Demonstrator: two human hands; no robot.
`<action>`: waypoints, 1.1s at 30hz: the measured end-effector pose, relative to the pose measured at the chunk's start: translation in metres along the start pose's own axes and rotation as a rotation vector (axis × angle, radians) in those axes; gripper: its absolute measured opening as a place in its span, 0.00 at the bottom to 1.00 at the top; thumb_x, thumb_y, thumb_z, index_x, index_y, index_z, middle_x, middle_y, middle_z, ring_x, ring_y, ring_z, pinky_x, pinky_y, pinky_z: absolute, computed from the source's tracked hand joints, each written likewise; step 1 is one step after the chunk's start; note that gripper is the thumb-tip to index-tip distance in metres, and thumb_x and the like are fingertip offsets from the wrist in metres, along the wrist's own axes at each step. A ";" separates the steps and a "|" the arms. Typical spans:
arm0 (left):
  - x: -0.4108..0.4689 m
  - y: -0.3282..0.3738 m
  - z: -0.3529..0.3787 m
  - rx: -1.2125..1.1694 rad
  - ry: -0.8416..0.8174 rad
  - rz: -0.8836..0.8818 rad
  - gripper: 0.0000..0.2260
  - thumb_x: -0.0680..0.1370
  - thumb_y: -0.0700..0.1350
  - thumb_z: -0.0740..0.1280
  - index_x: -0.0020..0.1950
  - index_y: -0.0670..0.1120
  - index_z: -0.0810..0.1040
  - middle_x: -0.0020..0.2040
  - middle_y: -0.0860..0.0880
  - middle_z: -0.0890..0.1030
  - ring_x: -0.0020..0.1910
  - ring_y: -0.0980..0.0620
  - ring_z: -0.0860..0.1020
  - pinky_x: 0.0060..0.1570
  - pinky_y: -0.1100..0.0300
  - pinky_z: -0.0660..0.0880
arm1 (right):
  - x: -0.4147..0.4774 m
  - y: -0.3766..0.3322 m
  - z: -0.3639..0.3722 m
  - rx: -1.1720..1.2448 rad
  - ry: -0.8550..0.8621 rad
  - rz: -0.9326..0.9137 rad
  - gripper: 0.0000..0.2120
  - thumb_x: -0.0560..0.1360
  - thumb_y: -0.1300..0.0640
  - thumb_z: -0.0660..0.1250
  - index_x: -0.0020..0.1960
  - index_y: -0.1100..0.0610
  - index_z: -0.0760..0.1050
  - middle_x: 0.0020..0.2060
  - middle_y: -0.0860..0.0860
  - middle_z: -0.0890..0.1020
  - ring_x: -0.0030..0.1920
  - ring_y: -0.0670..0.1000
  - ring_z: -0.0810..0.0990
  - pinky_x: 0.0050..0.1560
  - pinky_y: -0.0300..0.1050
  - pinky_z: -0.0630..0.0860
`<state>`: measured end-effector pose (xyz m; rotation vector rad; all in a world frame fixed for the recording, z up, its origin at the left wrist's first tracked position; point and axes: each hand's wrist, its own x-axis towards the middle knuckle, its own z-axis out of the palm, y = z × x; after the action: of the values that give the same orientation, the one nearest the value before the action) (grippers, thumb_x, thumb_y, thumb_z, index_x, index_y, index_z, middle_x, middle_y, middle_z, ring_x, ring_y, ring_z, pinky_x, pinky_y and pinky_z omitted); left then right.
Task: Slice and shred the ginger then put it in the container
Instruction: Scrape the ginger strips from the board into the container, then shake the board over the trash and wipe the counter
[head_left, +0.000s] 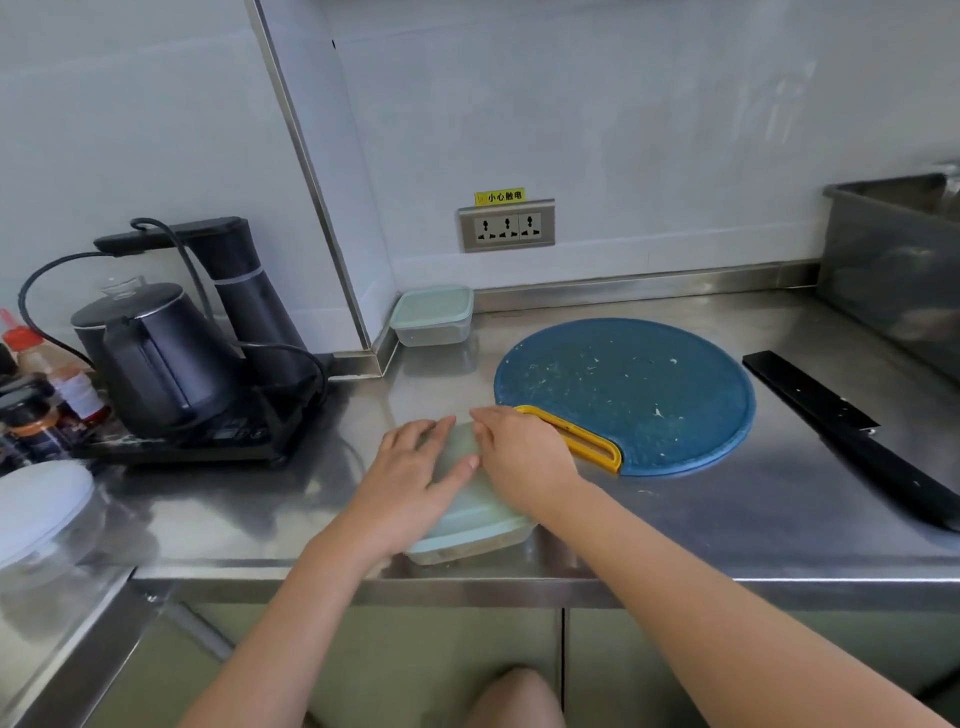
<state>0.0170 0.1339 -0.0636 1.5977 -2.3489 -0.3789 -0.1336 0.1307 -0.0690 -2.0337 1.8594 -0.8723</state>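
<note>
Two hands on the lidded container (470, 530), at 8 o'clock of the blue cutting board (639, 395), near the front edge of the surface (727, 519). Left hand (415, 478) and right hand (524, 457) laid flat on the pale lid, fingers straight, gripping nothing. No sight of the ginger; presumably inside. Press evenly at opposite corners, check the rim all round, guard against sliding toward 6 o'clock. Knife (821, 400) well apart at 3 o'clock.

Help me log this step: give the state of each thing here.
Front container: lid on, under both hands.
Left hand: flat on lid.
Right hand: flat on lid.
Cutting board: flat, only scraps left.
Knife: lying flat, untouched.
Back container: closed.
Kettle: closed, on its base.
Sockets: nothing plugged in.
</note>
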 end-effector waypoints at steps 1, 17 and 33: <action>0.003 -0.002 0.000 -0.023 0.007 0.001 0.26 0.80 0.59 0.53 0.76 0.52 0.57 0.72 0.53 0.61 0.71 0.54 0.54 0.68 0.62 0.52 | 0.002 0.002 0.001 0.002 0.001 -0.008 0.17 0.82 0.56 0.52 0.67 0.57 0.71 0.64 0.55 0.75 0.61 0.56 0.75 0.59 0.47 0.71; -0.004 0.000 0.009 -0.413 0.226 -0.324 0.23 0.80 0.51 0.60 0.75 0.50 0.62 0.71 0.49 0.66 0.69 0.49 0.65 0.65 0.59 0.60 | 0.017 0.006 0.005 0.166 -0.116 0.232 0.16 0.82 0.52 0.52 0.56 0.61 0.73 0.48 0.58 0.79 0.51 0.58 0.77 0.46 0.47 0.69; -0.045 0.038 -0.001 -1.497 0.044 -0.481 0.11 0.75 0.49 0.68 0.53 0.45 0.73 0.53 0.38 0.78 0.47 0.41 0.83 0.46 0.53 0.81 | 0.025 0.015 -0.019 0.373 0.109 0.377 0.14 0.82 0.55 0.50 0.40 0.56 0.68 0.38 0.51 0.73 0.43 0.54 0.71 0.44 0.45 0.65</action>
<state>0.0010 0.1891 -0.0522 1.1735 -0.8948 -1.6228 -0.1573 0.1084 -0.0557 -1.3861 1.8763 -1.1327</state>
